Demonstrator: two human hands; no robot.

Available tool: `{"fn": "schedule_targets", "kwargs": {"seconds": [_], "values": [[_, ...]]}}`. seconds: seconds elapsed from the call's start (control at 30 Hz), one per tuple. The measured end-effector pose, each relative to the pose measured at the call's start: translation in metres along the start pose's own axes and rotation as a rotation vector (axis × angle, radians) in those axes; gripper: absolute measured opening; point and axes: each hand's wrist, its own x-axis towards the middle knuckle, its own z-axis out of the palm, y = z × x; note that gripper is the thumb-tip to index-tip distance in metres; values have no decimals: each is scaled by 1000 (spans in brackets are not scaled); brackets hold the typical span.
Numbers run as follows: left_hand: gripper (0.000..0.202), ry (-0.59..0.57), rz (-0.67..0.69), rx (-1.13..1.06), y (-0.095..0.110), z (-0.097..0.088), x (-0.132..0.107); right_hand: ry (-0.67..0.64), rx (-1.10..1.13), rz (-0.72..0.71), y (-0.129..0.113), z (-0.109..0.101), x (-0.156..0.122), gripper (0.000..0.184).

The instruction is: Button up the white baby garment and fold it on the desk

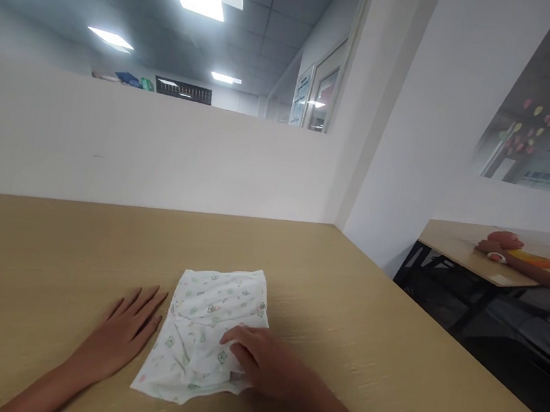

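A small white cloth (pixel 206 318) with a pale printed pattern lies folded and a little crumpled on the wooden table (pixel 384 380) in front of me. My left hand (pixel 123 334) rests flat on the table just left of the cloth, fingers stretched out and apart, holding nothing. My right hand (pixel 261 358) lies on the cloth's right lower part, fingers bent and pressing on the fabric; whether they pinch it I cannot make out.
A white partition wall (pixel 161 152) runs along the table's far edge. The table's right edge (pixel 462 349) drops to a dark floor. At another table (pixel 460 249) to the right, another person's arm (pixel 528 264) rests on the top.
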Motion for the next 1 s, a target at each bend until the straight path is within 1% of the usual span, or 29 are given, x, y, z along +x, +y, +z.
{"fn": "schedule_targets", "kwargs": {"seconds": [0.17,0.3,0.47,0.57,0.73,0.83,0.9,1.0], "values": [[65,-1,16,24,-4,6,-1,-22,-8,8,3,1,2,30],[63,14,16,56,-5,8,-1,-13,-10,16,3,1,3,30],[64,-16,-4,57,4,-1,1,12,32,12,8,5,3,30],[64,-41,-25,40,11,-9,1,1,27,19,9,5,3,30],[62,-31,-33,0,15,-13,-1,-19,67,24,9,4,5,27],[61,-19,-31,-19,16,-14,0,40,144,17,16,3,7,23],[60,-22,-36,-27,17,-15,0,120,181,42,25,1,9,23],[59,-30,-42,-34,19,-16,1,262,179,117,44,-2,12,25]]}}
